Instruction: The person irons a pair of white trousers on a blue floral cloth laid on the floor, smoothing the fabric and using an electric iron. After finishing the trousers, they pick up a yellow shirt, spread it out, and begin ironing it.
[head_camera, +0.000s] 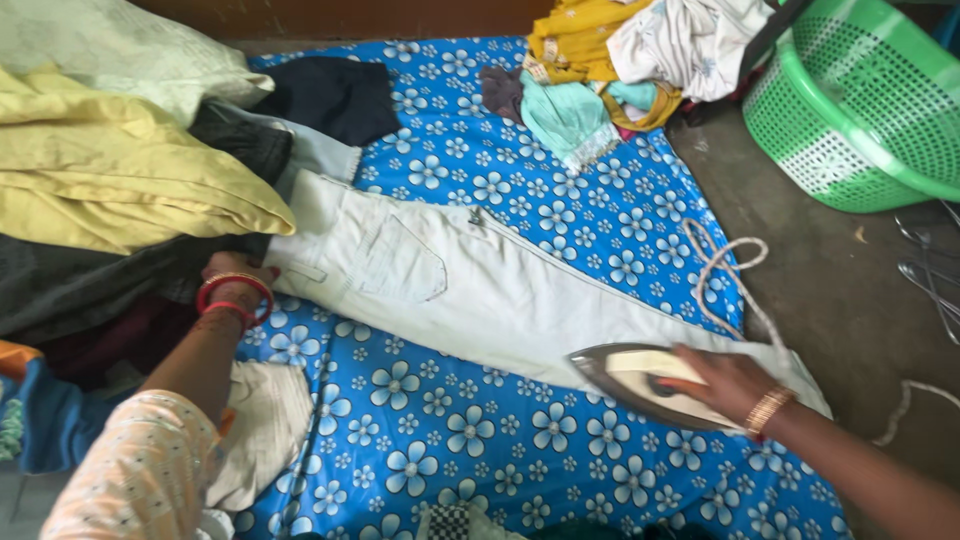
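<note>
I have the pale trousers laid flat across the middle of the frame, running from the waistband at centre left down to the leg end at lower right, on the blue sheet with white flowers. My right hand is curled shut round the handle of the iron, which sits on the lower leg near the cuff, at the lower right of the frame. My left hand, red bangles at the wrist, presses on the waistband at centre left; I cannot tell how far its fingers are spread, since they are tucked at the edge of the cloth. Judging from how it lies, the upper leg and pocket area look fairly smooth, while the stretch under and past the iron seems to be what I am working on; the other side cannot be judged. A stack of folded clothes, yellow and dark, lies at the upper left, and a loose heap of garments waits at the top centre, so I reckon plenty is left. The sheet is spread on a bare grey floor; a green plastic basket stands tilted at the upper right, and the iron's cord loops beside the trousers.
</note>
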